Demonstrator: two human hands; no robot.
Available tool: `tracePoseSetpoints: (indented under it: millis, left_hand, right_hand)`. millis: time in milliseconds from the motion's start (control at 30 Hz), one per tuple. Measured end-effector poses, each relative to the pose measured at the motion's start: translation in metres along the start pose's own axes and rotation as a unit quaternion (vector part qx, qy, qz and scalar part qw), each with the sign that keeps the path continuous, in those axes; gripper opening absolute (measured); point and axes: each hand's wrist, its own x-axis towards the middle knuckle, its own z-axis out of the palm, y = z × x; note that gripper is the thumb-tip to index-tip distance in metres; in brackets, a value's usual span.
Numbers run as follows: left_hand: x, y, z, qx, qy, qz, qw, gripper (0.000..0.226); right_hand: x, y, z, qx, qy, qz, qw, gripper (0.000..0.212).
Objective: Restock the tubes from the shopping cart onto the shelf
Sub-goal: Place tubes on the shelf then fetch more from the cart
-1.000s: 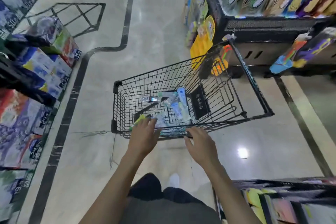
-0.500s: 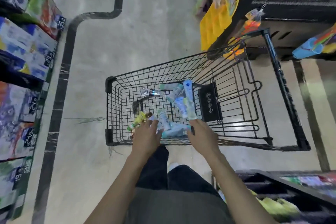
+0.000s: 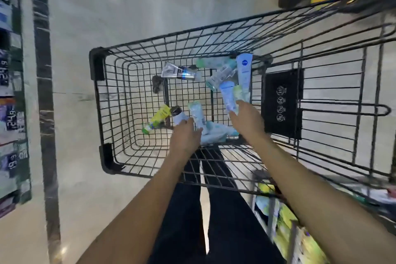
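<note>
Several tubes: scattered on the wire floor of the shopping cart (image 3: 100,64), none on the shelf yet.
Nearest tubes: a white tube (image 3: 196,113) just ahead of the left hand (image 3: 185,137); a pale blue tube (image 3: 228,96) at the right hand (image 3: 246,120).
Long axis: both run away from the person, roughly in line with the reaching fingers.
Left hand: fingers loosely curled at the white tube; a closed grip cannot be told.
Right hand: fingers extended, touching the blue tube's near end, holding nothing.
Nearer hand: judged about equal, each has its own tube.
</note>
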Motion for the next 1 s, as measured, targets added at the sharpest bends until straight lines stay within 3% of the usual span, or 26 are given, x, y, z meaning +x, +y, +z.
tracePoseSetpoints:
  millis: [300, 567, 667, 800, 867, 933, 1000]
  left_hand:
    - [0.096, -0.022, 0.071, -0.139, -0.005, -0.135, 0.981, 0.036]
    - [0.117, -0.014, 0.109, -0.189, 0.018, -0.195, 0.962, 0.064]
    - [0.119, -0.012, 0.118, -0.159, 0.027, -0.186, 0.969, 0.063]
    - [0.125, -0.014, 0.123, -0.155, 0.023, -0.181, 0.971, 0.057]
    - [0.126, -0.015, 0.117, -0.18, 0.018, -0.178, 0.967, 0.051]
    - [0.124, -0.015, 0.105, -0.244, 0.004, -0.179, 0.953, 0.05]
    - [0.118, -0.014, 0.086, -0.343, -0.019, -0.19, 0.92, 0.054]
  right_hand:
    - [0.095, 0.018, 0.08, -0.041, -0.024, 0.017, 0.999, 0.032]
    - [0.116, 0.034, 0.12, -0.141, 0.018, 0.003, 0.99, 0.089]
    - [0.122, 0.041, 0.129, -0.123, 0.026, -0.011, 0.992, 0.089]
    - [0.131, 0.047, 0.139, -0.044, 0.048, -0.029, 0.997, 0.069]
    - [0.129, 0.048, 0.135, 0.078, 0.049, 0.002, 0.996, 0.053]
    - [0.123, 0.048, 0.123, 0.243, 0.009, 0.057, 0.968, 0.049]
    - [0.111, 0.046, 0.106, 0.405, -0.041, 0.107, 0.907, 0.043]
